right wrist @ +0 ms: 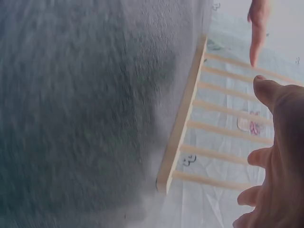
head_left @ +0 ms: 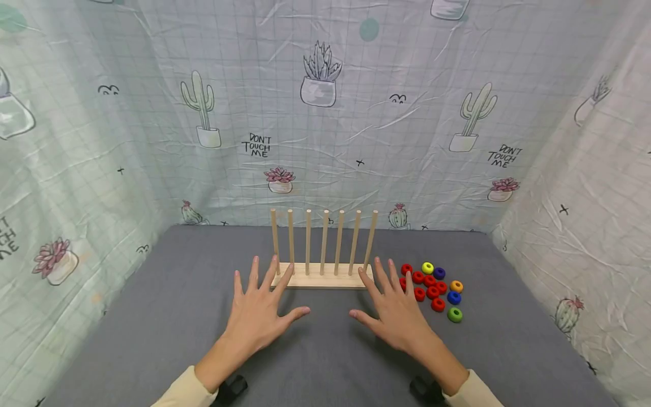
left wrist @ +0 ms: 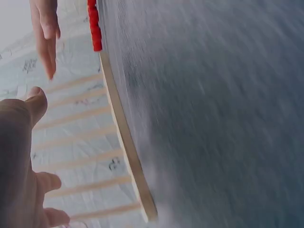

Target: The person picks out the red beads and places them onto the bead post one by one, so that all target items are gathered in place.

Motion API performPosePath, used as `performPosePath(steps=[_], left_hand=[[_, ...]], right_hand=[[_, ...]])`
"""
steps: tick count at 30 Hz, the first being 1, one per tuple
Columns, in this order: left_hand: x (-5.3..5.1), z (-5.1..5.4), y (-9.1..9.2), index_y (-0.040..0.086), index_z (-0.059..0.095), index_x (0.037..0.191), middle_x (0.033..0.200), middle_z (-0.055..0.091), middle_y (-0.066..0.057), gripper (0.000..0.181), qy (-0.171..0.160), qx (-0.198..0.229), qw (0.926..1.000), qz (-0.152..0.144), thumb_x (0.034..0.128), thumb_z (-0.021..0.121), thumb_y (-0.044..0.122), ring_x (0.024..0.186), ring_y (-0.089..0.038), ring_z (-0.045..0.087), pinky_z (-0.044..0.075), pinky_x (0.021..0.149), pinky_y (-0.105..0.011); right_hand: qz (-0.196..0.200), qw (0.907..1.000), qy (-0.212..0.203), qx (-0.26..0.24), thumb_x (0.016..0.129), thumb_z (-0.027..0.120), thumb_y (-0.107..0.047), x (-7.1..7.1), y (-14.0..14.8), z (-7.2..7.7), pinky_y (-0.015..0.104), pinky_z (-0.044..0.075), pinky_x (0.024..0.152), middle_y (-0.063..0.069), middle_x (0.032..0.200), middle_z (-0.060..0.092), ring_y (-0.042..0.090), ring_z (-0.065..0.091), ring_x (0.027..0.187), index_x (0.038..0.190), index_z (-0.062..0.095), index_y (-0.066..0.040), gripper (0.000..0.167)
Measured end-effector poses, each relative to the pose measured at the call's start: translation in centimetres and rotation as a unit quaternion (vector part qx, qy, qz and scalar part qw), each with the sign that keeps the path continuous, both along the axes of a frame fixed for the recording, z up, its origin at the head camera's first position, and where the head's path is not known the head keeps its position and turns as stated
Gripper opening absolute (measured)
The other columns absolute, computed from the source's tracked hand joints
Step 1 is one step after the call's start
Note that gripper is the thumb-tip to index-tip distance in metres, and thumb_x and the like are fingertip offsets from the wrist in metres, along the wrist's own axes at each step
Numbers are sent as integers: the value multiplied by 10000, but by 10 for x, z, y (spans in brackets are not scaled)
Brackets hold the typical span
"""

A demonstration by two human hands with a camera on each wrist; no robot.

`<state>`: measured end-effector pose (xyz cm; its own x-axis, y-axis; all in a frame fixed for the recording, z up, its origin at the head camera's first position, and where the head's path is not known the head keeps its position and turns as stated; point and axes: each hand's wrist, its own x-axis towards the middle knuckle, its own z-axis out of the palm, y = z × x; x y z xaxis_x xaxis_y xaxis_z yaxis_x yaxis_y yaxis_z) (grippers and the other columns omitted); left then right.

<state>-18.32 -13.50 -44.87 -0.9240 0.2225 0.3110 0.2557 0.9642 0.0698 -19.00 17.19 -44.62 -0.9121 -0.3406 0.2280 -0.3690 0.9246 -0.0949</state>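
Observation:
A wooden peg rack (head_left: 321, 281) with several upright dowels stands near the back of the grey table. My left hand (head_left: 259, 314) hovers in front of its left end, fingers straight and spread, holding nothing. Facing it, my right hand (head_left: 399, 316) is spread the same way before the rack's right end, also holding nothing. Right of the rack lies a loose group of small rings: several red rings (head_left: 432, 292), a yellow ring (head_left: 428, 268), blue rings (head_left: 454, 298), an orange ring (head_left: 456, 286) and a green ring (head_left: 455, 315). The right fingers cover part of that group.
Grey cloth (head_left: 203, 271) covers the tabletop. A pale curtain (head_left: 325, 130) printed with potted cacti hangs behind the table and along both sides. Dark wrist straps (head_left: 231, 390) show below the cream sleeves.

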Motion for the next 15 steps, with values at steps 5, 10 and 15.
performPosePath(steps=[5, 10, 15], left_hand=[[-3, 3, -18, 305, 326, 1633, 1716, 253, -112, 995, -47, 15, 9998, 215, 848, 438, 905, 1581, -486, 143, 134, 1140, -810], [-13, 5, -36, 254, 344, 1630, 1702, 278, -145, 987, -42, 252, 9989, 400, 871, 460, 874, 1560, -509, 190, 184, 1116, -817], [-29, 2, -54, 188, 350, 1626, 1675, 321, -180, 996, -112, 681, 9962, 531, 888, 486, 843, 1528, -508, 262, 286, 1097, -771]], right_hand=[[57, 9998, -150, -154, 910, 607, -716, -4, 10, 4, 784, 114, 1169, 140, 1739, 114, 464, 102, 1593, 1646, 295, -269, 916], [104, 9992, -263, -267, 920, 615, -693, -9, 21, 7, 765, 127, 1181, 130, 1742, 109, 448, 96, 1598, 1642, 312, -241, 904], [175, 9975, -400, -560, 940, 617, -656, -16, 32, 15, 715, 138, 1214, 126, 1743, 117, 428, 109, 1603, 1637, 326, -190, 887]])
